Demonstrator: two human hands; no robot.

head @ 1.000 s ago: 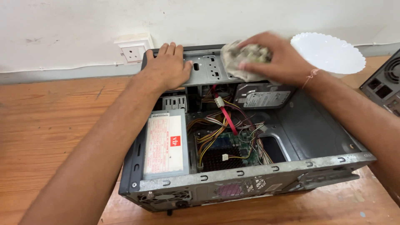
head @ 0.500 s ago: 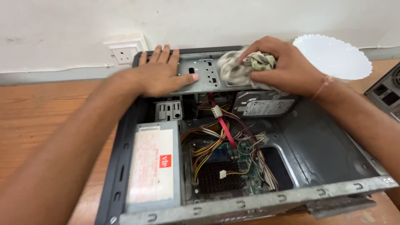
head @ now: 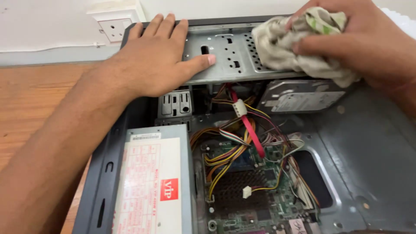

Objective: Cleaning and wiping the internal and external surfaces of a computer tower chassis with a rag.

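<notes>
— Closer now than half a second ago: I am leaning in, so the open computer case [head: 104,173] is filling the view, and the white scalloped plate is sliding almost out of sight at the top right corner.

— What are your hands doing?

— My left hand [head: 151,65] is lying flat on the metal drive bay panel [head: 225,54], fingers together, thumb stretched along its front edge, pressing on it. My right hand [head: 368,41] is bunching a crumpled cloth [head: 294,52], fingers curled round it, and pressing it onto the right end of the same panel, over the perforated part.

— How far along are you judging it?

— Only that panel is getting the cloth, as far as I can tell. The case floor on the right is looking dull and dusty, so I am guessing most is left.

— What is sitting inside the case?

— Near me on the left, the power supply [head: 156,182] with its pale label. Beside it, the motherboard [head: 247,190] under a tangle of coloured wires and a red flat cable [head: 251,130]. Just below the cloth, the hard drive [head: 303,97]. Behind the case, a wall socket [head: 115,27].
</notes>
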